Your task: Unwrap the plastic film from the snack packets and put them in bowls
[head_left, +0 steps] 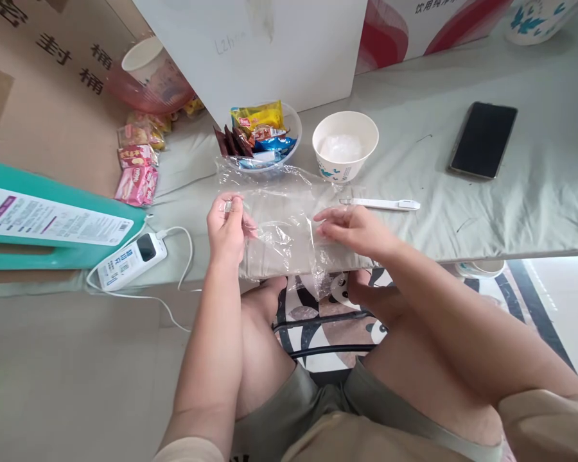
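Observation:
A clear plastic sheet or bag spreads between my hands and hangs a little over the table's front edge. My left hand pinches its left side between thumb and fingers. On its right side my right hand has thumb and fingers pressed together at the film. Behind the plastic stand a clear bowl of wrapped snacks and a white paper bowl with something whitish inside. Just beyond my right hand lies a white, narrow tool.
A black phone lies at the right. White and red boxes stand behind. At the left are a green container, a white power bank with a cable, and pink snack packs. Another paper bowl is far right.

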The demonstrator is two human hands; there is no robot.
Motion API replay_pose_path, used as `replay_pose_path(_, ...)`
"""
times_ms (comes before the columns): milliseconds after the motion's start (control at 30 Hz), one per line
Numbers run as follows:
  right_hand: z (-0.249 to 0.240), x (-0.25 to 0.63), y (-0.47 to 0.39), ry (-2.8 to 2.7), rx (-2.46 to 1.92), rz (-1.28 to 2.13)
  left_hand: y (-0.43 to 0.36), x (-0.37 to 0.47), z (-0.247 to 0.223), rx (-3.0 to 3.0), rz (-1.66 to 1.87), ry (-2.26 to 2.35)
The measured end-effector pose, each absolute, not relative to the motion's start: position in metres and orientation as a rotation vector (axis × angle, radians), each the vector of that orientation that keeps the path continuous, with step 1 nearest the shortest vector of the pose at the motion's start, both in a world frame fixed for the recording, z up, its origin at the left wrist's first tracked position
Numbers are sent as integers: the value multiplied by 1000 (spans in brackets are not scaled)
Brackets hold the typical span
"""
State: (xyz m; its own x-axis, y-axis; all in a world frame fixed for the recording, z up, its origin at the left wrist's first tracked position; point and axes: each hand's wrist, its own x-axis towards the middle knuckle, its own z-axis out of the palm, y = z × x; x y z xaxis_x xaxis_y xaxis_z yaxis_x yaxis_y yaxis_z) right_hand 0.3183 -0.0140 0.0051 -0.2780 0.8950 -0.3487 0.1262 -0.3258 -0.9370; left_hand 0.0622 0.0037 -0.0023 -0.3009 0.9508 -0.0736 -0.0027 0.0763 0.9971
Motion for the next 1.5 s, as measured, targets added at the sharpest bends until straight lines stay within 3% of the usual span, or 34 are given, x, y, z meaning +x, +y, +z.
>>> replay_pose_path(200,-1,330,0,-1192,-1538,1288,5,51,-3,1069,1475,1518)
replay_pose_path(333,0,338,0,-1136,-1407,1171,1,49,3,1037,1380,1462)
replay_pose_path(800,-1,342,-3,-1076,-1471,1436,1,47,3,894,1204,1444)
replay_pose_path(1000,-2,339,-1,-1171,-1521,1281,0,46,6,890,1344,1336)
replay_pose_path(1233,-6,339,6,-1014,-1216,1195,-4,42,16,845,1397,1190)
replay_pose_path(1500,2,346,6,-1065,-1137,1278,1,36,16,792,1384,1253)
